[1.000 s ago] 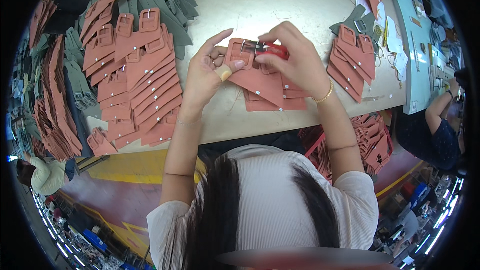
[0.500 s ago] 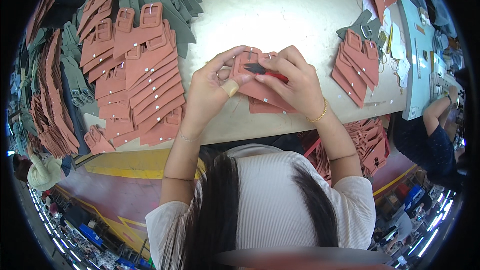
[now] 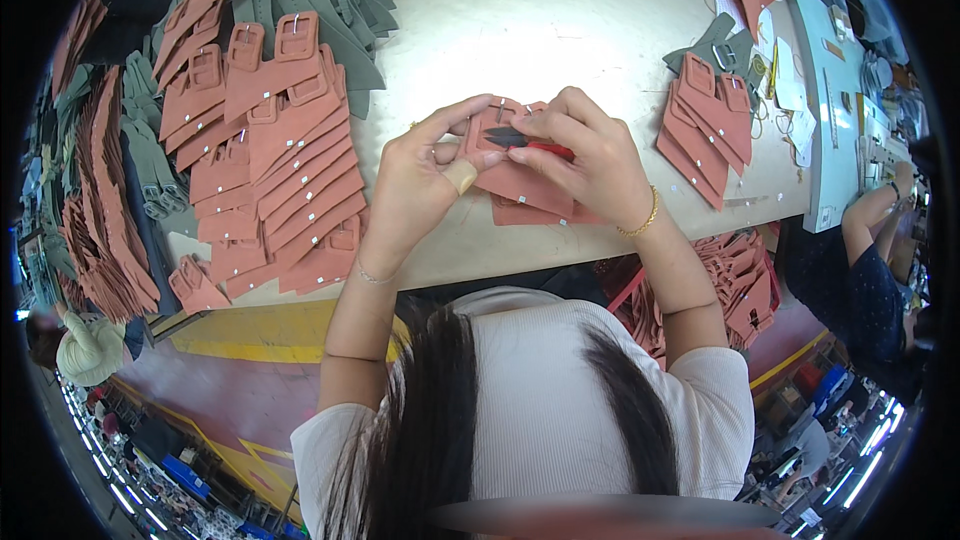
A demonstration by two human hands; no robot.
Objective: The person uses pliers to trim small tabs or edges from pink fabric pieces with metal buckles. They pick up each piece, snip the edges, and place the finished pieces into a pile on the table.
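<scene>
Near the table's front edge, my left hand (image 3: 428, 162) pinches the left side of a coral belt's square covered buckle (image 3: 478, 130). A tan wrap covers the thumb. My right hand (image 3: 592, 152) grips a small pair of snips (image 3: 550, 150) with red handles and dark pointed blades. The blades lie across the buckle, pointing left; whether they touch any thread is too small to tell. Fingers hide part of the buckle. The coral strap (image 3: 525, 180) hangs toward me from the buckle, over another coral belt piece (image 3: 520, 213) lying on the table.
Overlapping coral belts (image 3: 300, 155) fill the table's left side, with dark green belts (image 3: 310, 15) behind. A smaller coral stack (image 3: 700, 130) lies at right beside a green buckled belt (image 3: 722, 52). Below the table's right front, more coral pieces (image 3: 715, 285) are heaped. A co-worker's arm (image 3: 872, 220) shows far right.
The view has shifted slightly. Both hands keep nearly the same hold, and the snips stay across the buckle with little visible movement.
</scene>
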